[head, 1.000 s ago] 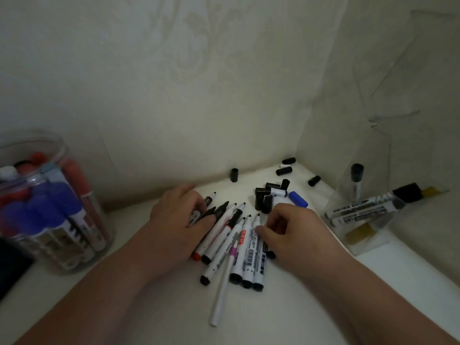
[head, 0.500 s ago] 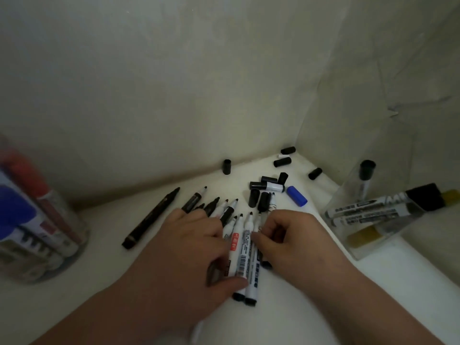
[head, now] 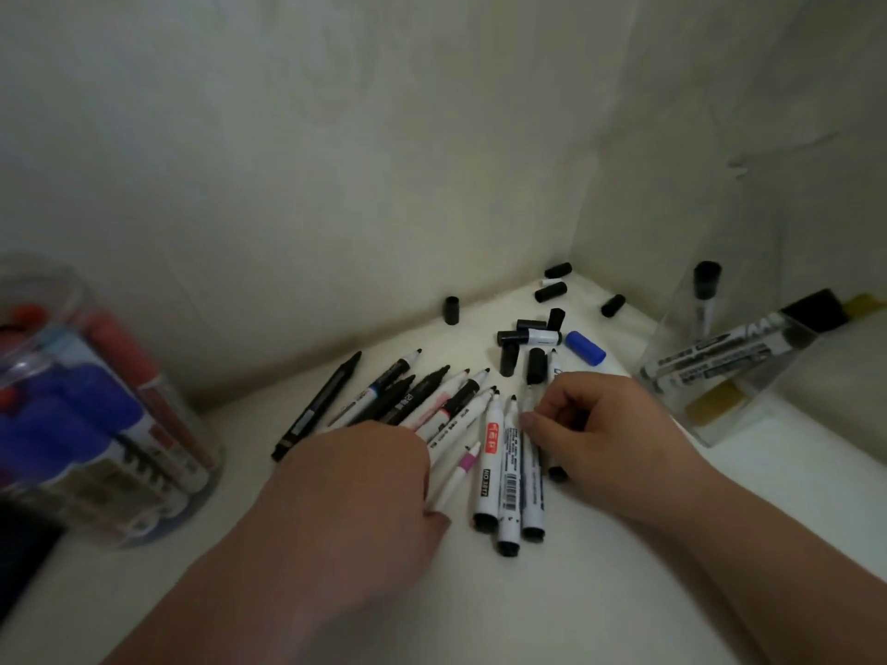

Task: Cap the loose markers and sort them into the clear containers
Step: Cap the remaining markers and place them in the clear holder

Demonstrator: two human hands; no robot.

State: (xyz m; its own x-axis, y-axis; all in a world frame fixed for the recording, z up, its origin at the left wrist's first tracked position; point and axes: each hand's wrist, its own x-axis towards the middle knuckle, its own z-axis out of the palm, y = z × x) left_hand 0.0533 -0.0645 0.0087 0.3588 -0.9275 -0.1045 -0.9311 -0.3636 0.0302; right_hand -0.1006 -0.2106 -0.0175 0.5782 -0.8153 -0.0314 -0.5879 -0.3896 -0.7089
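Several uncapped markers (head: 487, 453) lie fanned out on the white shelf, tips pointing to the back wall. One long black marker (head: 317, 405) lies apart at the left. My left hand (head: 355, 491) lies over the near ends of the left markers, its fingers bent down and hidden. My right hand (head: 600, 439) has curled fingers, with thumb and forefinger pinching a white marker (head: 528, 453). Loose black caps (head: 509, 357) and a blue cap (head: 585, 348) lie behind the pile. A round clear jar (head: 43, 271) stands left and a square clear container (head: 681, 319) right, both holding markers.
Walls close in the shelf at the back and right, meeting in a corner where more black caps (head: 552, 290) lie. One cap (head: 451, 309) stands against the back wall. A dark object (head: 19, 559) sits at the near left edge.
My left hand has slid from the marker tips back to their near ends, uncovering the tips and the long black marker. My right hand has stayed at the white markers.
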